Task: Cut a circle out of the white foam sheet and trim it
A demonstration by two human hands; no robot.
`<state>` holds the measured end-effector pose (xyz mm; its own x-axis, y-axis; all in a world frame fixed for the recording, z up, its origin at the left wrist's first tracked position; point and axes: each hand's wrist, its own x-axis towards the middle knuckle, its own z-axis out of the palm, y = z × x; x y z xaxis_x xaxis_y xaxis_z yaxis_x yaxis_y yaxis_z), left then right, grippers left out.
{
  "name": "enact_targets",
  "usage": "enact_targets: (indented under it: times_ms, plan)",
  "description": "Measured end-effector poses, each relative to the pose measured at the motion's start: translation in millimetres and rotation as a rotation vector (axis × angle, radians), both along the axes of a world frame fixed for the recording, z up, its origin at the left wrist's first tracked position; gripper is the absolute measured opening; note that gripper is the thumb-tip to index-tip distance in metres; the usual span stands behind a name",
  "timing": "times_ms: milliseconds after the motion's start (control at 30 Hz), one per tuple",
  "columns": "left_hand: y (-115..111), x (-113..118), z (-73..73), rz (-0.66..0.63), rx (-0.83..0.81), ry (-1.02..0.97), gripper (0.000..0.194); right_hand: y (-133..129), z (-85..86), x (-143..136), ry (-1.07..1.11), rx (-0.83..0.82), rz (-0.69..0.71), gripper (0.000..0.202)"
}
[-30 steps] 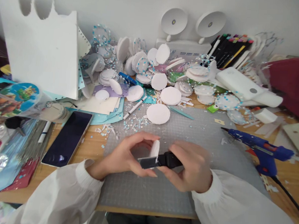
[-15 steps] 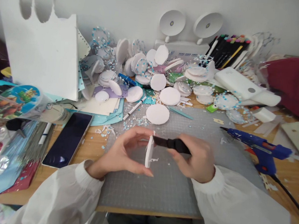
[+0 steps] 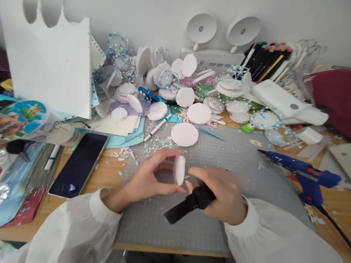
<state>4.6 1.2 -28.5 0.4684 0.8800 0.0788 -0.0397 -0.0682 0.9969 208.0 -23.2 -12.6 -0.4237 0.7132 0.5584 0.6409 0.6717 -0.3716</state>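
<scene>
Between thumb and fingers, my left hand [image 3: 149, 176] grips a white foam disc [image 3: 179, 171] on edge above the grey cutting mat [image 3: 147, 228]. My right hand [image 3: 223, 193] is closed around a black utility knife [image 3: 200, 197], whose dark blade points down and to the left, apart from the disc. The thumb and forefinger of that hand come close to the disc's right edge; whether they touch it I cannot tell. Another white disc [image 3: 184, 134] lies flat on the mat just beyond my hands, with further discs [image 3: 199, 113] behind it.
A blue glue gun [image 3: 305, 169] with its cable lies at the right. On the left are a phone [image 3: 79, 165], a decorated tub [image 3: 26, 117] and a tall white foam board [image 3: 49, 62]. A marker [image 3: 157, 127] and foam scraps lie by the mat's far edge. A two-headed lamp [image 3: 213, 57] stands behind.
The knife has left the disc's edge and swung down toward me, its blade now pointing lower left. My left hand has turned the disc so more of its flat face shows.
</scene>
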Motion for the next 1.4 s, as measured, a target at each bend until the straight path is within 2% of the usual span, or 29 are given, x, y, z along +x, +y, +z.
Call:
enact_targets:
  times_ms: [67, 167, 300, 433, 533, 633, 767, 867, 933, 1033, 1133, 1200, 1267, 1333, 1400]
  plan:
    - [-0.1, 0.1, -0.6, 0.001, 0.047, 0.041, 0.067, -0.5, -1.1, -0.9, -0.014, 0.023, 0.027, 0.006]
    - [0.2, 0.4, -0.4, 0.004, 0.067, 0.05, 0.066, 0.2, -1.1, -0.4, -0.016, 0.027, 0.045, 0.01]
    - [-0.6, 0.9, 1.5, -0.011, 0.044, 0.052, 0.067, 0.5, -0.9, 1.6, 0.019, 0.065, -0.026, 0.01]
    - [-2.2, 0.1, 4.5, -0.031, -0.007, 0.003, 0.064, 0.9, -3.4, 5.6, 0.056, 0.033, -0.056, 0.014]
    - [-2.0, -1.8, 6.3, -0.099, -0.079, -0.119, 0.063, 3.4, -5.8, 9.7, 0.107, 0.041, -0.157, 0.017]
    - [-0.5, -3.2, 7.7, -0.233, -0.205, -0.226, 0.06, 5.9, -6.7, 11.4, 0.112, 0.073, -0.229, 0.018]
    - [0.9, -2.6, 9.1, -0.351, -0.323, -0.275, 0.051, 6.0, -4.6, 7.5, 0.059, 0.085, -0.118, 0.026]
    - [0.9, -1.5, 8.6, -0.393, -0.346, -0.273, 0.049, 4.8, -2.8, 4.0, 0.048, 0.054, -0.033, 0.018]
    - [0.8, -1.2, 7.8, -0.391, -0.35, -0.261, 0.047, 4.5, -3.2, 4.0, 0.053, 0.039, -0.031, 0.014]
    - [0.5, -1.6, 8.7, -0.41, -0.422, -0.305, 0.049, 7.2, -6.6, 9.0, 0.076, 0.034, -0.14, 0.016]
    - [0.3, -2.9, 12.7, -0.415, -0.495, -0.388, 0.052, 16.3, -11.0, 18.7, 0.077, 0.008, -0.398, 0.016]
    - [0.6, -3.9, 15.2, -0.38, -0.491, -0.422, 0.054, 24.3, -11.9, 25.1, 0.035, -0.035, -0.597, 0.028]
    - [0.9, -4.4, 16.2, -0.341, -0.473, -0.436, 0.056, 30.2, -10.6, 29.0, 0.002, -0.068, -0.731, 0.046]
    - [1.1, -4.2, 15.2, -0.302, -0.445, -0.44, 0.058, 31.4, -7.9, 29.5, 0.015, -0.076, -0.743, 0.051]
    - [1.1, -3.6, 13.1, -0.267, -0.412, -0.428, 0.057, 27.4, -4.9, 26.8, 0.049, -0.078, -0.634, 0.037]
